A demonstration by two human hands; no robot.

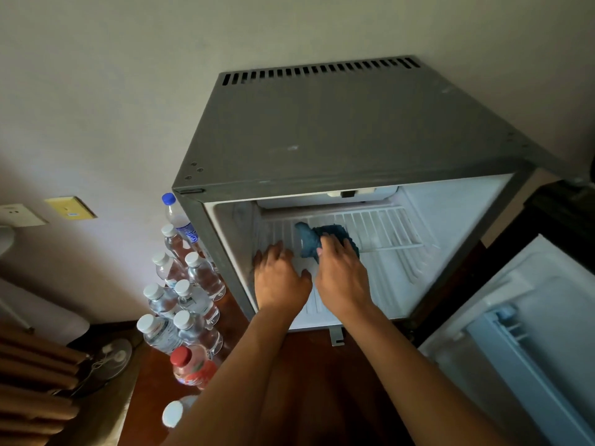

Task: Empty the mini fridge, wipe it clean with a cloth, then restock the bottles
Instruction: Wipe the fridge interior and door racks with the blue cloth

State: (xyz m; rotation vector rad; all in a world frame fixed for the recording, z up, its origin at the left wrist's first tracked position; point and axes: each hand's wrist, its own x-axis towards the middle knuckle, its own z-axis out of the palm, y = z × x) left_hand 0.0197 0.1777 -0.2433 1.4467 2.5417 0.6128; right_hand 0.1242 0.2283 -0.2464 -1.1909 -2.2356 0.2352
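Bottles [185,304] are all out, standing on the floor just left of the mini fridge [338,130], so you're in the wipe step. Your left hand [280,278] lies flat, fingers straight, on the wire shelf [383,226], gripping nothing. Your right hand [342,272] presses the blue cloth [310,239] onto that shelf. Next: wipe shelf and walls, then restock

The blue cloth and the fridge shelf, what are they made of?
The blue cloth looks like soft, fuzzy fabric, maybe terry: it bunches under the right hand. The shelf looks like white-coated wire, thin parallel bars; plastic is possible.
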